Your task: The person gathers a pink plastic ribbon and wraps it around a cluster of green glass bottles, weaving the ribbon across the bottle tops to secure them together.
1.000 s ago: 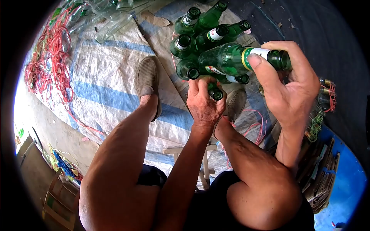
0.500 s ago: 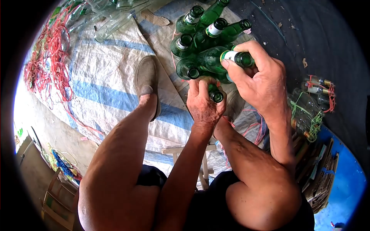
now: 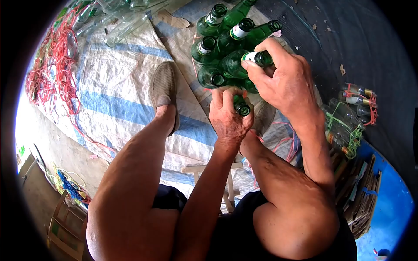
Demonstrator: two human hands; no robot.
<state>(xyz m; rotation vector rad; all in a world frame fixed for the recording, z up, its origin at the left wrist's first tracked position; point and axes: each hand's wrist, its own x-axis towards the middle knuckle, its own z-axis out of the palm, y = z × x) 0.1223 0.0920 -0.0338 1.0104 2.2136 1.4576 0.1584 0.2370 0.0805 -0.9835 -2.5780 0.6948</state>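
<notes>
Several green glass bottles (image 3: 218, 41) stand close together at the top centre, some with white neck labels. My right hand (image 3: 283, 76) is closed on the neck of one labelled green bottle (image 3: 235, 63) at the right side of the group. Below it, my left hand (image 3: 230, 114) has its fingers wrapped round the neck of another green bottle (image 3: 241, 105), at the near edge of the group. The lower part of that bottle is hidden by my hand. Pink string (image 3: 283, 141) lies beside my right foot.
Clear bottles (image 3: 126, 30) lie at the upper left, near a tangle of pink string (image 3: 58, 74). Tied bottles (image 3: 346, 122) lie at right, above stacked cardboard (image 3: 361, 195) on a blue surface (image 3: 387, 209). A small wooden stool (image 3: 204, 168) is between my legs.
My right hand has moved left and slightly up with the labelled bottle, which now sits closer against the others. My left hand keeps its hold, nearly in place.
</notes>
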